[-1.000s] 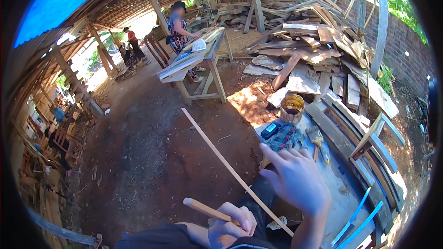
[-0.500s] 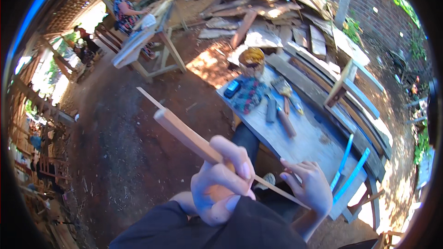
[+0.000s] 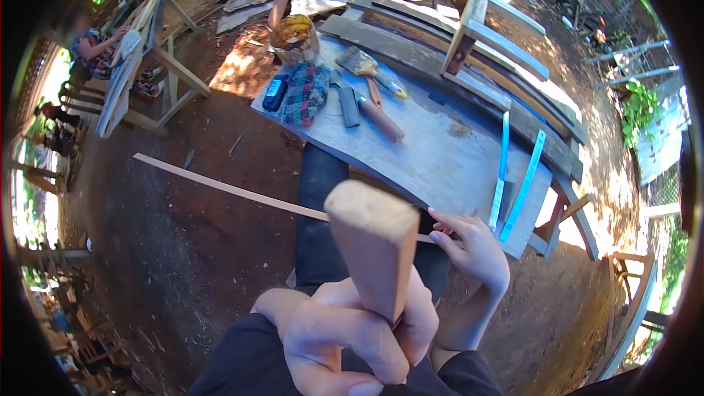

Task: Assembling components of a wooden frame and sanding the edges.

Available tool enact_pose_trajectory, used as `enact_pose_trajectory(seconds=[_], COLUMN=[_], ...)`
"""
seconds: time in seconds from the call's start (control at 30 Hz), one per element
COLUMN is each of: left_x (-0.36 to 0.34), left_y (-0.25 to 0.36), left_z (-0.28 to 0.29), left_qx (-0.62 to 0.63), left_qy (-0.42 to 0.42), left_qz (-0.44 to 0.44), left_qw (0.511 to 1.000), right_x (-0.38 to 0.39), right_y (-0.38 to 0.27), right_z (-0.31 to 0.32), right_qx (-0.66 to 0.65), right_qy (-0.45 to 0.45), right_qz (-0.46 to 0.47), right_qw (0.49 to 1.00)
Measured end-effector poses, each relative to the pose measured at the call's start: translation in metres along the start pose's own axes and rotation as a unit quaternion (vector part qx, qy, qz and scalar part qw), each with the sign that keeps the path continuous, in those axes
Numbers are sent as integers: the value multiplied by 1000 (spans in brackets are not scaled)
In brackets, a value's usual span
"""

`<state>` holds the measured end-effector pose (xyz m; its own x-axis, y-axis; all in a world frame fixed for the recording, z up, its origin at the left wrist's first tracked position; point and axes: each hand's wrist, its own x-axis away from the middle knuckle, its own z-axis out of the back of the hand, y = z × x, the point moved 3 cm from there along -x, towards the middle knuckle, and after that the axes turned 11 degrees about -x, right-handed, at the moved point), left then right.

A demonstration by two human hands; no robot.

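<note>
A squared wooden bar (image 3: 372, 257) stands up toward me with its pale, worn end foremost. My left hand (image 3: 345, 330) is closed round its lower part. Behind the bar runs a long, thin wooden strip (image 3: 231, 188), from over the dirt floor at left across my legs. At its right end the strip meets the thumb and fingertips of my right hand (image 3: 469, 246), which appear closed on it. The bar hides the strip's middle. Just beyond my right hand is a wooden bench top (image 3: 433, 169), with two bluish flat strips (image 3: 522, 187) near its right end.
The bench carries a brush (image 3: 363, 62), a wooden-handled tool (image 3: 381, 119), a dark block (image 3: 349, 106), patterned cloth (image 3: 306, 93), a small dark device (image 3: 275, 93) and a tub (image 3: 295, 38). Planks (image 3: 411, 48) line its far side. A person (image 3: 95, 48) works at another table.
My left hand has turned the bar from pointing up-left to pointing at me. The strip now lies flatter across the view, its right end at my right fingers. My view has shifted right.
</note>
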<state>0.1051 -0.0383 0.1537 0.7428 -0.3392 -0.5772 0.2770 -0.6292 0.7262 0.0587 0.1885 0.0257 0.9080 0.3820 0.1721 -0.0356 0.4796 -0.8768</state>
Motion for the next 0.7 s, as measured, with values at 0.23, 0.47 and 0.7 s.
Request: enact_pose_trajectory(seconds=[0.23,0.47,0.7], left_x=[-1,46,120], left_y=[-26,-63,-119], left_z=[17,72,140], left_qx=[-94,-293,-572], left_qy=[22,277,156], left_qz=[58,239,350], left_qw=[994,883,725], right_x=[-7,3,44], right_y=[28,76,111], right_z=[4,47,64], right_qx=[29,60,53], right_qy=[104,407,561], right_qz=[-6,-98,-123], right_qw=[994,906,817])
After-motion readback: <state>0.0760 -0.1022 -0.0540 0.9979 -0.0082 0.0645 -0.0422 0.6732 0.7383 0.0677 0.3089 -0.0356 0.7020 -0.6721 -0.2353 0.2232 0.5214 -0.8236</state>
